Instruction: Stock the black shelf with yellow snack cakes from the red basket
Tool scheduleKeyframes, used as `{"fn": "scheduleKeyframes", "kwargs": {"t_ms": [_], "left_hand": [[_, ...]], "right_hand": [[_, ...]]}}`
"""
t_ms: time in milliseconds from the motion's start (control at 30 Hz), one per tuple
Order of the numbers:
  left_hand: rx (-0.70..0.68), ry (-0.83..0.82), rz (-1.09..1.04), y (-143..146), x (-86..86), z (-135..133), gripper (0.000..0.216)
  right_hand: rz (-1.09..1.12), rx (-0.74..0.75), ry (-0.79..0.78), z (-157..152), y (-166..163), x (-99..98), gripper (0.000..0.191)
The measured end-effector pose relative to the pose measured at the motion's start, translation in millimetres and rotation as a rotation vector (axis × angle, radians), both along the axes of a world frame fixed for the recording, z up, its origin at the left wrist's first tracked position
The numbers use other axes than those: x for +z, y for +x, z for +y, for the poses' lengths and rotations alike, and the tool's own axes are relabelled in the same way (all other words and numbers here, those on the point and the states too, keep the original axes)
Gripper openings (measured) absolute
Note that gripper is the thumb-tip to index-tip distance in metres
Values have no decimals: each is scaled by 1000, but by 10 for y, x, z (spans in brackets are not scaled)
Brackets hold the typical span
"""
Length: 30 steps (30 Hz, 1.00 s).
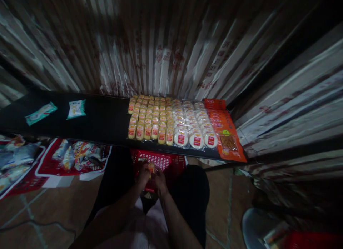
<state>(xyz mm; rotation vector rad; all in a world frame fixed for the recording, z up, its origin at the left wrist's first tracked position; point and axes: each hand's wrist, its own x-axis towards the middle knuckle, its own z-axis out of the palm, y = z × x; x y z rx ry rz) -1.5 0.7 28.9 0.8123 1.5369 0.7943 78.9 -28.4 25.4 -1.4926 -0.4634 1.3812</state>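
Note:
My left hand (144, 174) is closed around a small yellow wrapped snack cake (151, 167) with an orange label. My right hand (160, 180) meets it from the other side, its fingers bent at the wrapper. Both hands are low between my knees, above a red plastic basket (166, 162) under the shelf edge. Rows of similar yellow wrapped cakes (148, 130) stand on the black shelf (107, 115) in front of me. To their right are rows of round white packaged cakes (197, 139), then overlapping orange snack bags (227, 142). Dim light blurs the fingertips.
Two green-and-white packets (76, 109) lie on the shelf's left part. Red baskets of bagged snacks (87, 154) sit on the floor at left. A grey round container (254, 227) stands at lower right. Draped striped sheeting (166, 45) hangs behind the shelf.

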Motion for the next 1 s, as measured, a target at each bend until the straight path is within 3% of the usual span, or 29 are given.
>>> {"fn": "scheduleKeyframes", "kwargs": {"t_ms": [333, 800, 1000], "left_hand": [[24, 50, 86, -19, 137, -22, 32], [30, 117, 151, 1, 260, -70, 24], [22, 120, 149, 10, 314, -93, 25]], "right_hand": [[119, -61, 76, -64, 4, 170, 50], [9, -67, 75, -57, 6, 361, 47], [-4, -57, 159, -79, -16, 429, 45]]}}
